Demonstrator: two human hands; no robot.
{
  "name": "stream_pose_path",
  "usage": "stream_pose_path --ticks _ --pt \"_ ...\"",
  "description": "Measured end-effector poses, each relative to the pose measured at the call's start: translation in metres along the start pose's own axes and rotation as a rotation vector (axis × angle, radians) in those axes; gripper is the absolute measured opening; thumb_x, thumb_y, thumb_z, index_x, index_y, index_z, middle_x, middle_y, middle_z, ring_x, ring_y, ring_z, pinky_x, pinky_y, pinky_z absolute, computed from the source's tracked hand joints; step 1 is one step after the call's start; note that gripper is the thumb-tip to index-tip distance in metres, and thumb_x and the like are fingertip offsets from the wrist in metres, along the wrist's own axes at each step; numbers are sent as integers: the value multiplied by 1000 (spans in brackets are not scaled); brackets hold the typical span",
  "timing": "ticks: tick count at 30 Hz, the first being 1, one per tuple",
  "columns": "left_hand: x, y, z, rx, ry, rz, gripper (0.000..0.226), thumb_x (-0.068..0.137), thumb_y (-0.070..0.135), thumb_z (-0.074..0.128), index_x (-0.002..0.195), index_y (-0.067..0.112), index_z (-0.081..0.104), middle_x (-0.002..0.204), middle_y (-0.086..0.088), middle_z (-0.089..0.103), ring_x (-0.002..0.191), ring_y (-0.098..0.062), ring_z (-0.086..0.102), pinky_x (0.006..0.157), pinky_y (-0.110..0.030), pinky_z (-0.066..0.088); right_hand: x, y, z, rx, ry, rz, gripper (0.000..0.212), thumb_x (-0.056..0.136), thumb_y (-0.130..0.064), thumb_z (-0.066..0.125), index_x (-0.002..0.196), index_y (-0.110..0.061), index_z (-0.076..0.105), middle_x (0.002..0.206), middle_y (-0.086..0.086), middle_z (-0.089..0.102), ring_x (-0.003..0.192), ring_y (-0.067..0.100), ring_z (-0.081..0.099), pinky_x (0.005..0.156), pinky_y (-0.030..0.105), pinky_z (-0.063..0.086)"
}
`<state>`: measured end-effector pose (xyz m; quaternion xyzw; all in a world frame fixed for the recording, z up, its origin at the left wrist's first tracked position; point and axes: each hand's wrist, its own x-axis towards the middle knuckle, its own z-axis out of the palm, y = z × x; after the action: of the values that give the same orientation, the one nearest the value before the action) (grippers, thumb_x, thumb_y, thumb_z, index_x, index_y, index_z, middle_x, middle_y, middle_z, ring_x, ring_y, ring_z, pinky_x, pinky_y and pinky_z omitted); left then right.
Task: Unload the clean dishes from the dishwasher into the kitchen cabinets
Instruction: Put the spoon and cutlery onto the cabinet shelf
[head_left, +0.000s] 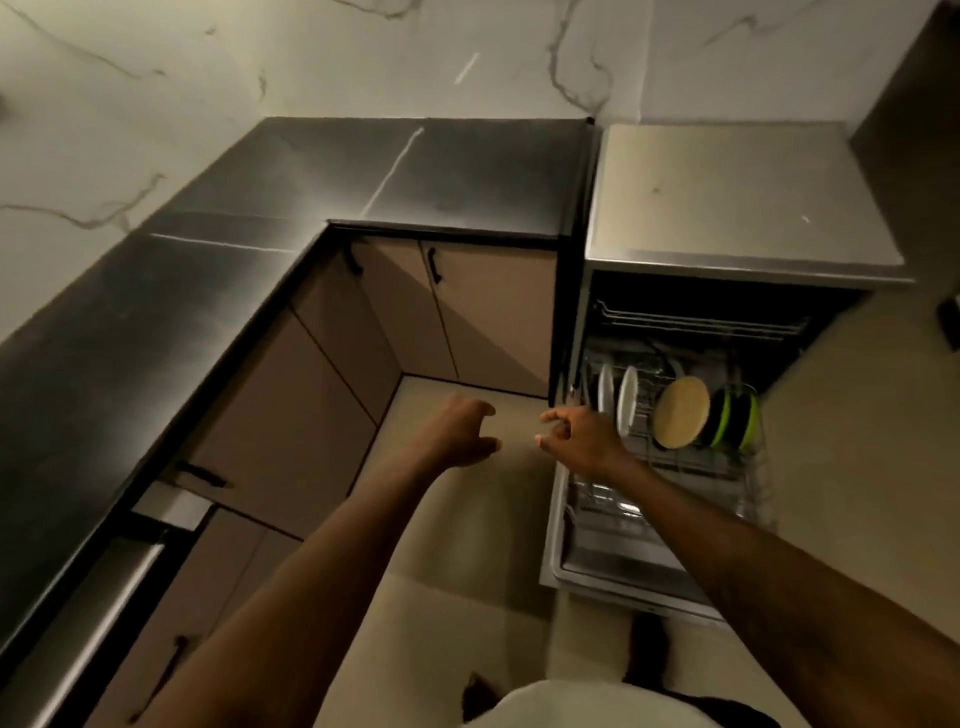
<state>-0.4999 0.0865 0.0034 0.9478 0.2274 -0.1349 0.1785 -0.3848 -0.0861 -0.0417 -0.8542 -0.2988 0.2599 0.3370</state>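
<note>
L hand (462, 434) & R hand (582, 436) are hovering empty mid-frame, fingers loosely curled. White plates (627, 400) are standing on edge in dishwasher rack (691, 467), center-right of frame, just right of R hand; L hand's sitting farther off.

readable text: none that I can make out | dishwasher (613, 566): no brand, label or number legible to me on its door or racks | cabinet doors (493, 312): plain fronts, nothing written that I can see | countertop (415, 176): only pale streaks, no characters | picture soft and dim
</note>
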Motion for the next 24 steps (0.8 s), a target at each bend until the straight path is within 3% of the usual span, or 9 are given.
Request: stream_pose_path --ticks 4,10,13,16,18,24 --pt "36 73 30 -19 -56 34 60 90 31 73 144 17 51 135 -9 61 124 -24 56 102 -38 49 -1 81 -35 56 -4 120 39 81 -30 79 117 -18 69 100 0 73 91 13 68 86 30 57" --pt "91 163 75 21 -88 62 50 88 35 69 136 23 59 124 -9 68 113 -29 63 93 -42 55 3 189 -86 103 90 305 23 82 -22 77 103 -15 75 93 4 74 88 19 68 80 28 54" --pt "112 189 106 -11 -120 80 37 89 25 69 126 22 66 114 -9 70 105 -29 65 84 -38 55 4 230 -89 142 158 390 8 86 -16 73 93 -13 76 88 6 74 86 22 69 77 28 52" --pt "151 196 155 6 -164 69 22 88 20 66 110 20 70 100 -9 71 93 -31 67 71 -37 56 21 280 -71 182 202 494 12 87 -9 66 89 -13 77 89 6 75 88 23 68 75 24 45" --pt "184 194 193 0 -199 47 15 88 19 64 101 14 69 97 -12 70 90 -35 66 63 -34 47 39 319 -53 187 241 544 17 87 -5 62 90 -11 78 92 8 76 90 25 69 76 21 43" --pt "295 190 366 -36 -309 105 22 92 25 67 110 13 69 101 -13 71 93 -32 68 71 -36 54 83 462 14 130 276 672 22 86 -1 61 101 -6 76 95 9 75 86 14 62 76 15 38"
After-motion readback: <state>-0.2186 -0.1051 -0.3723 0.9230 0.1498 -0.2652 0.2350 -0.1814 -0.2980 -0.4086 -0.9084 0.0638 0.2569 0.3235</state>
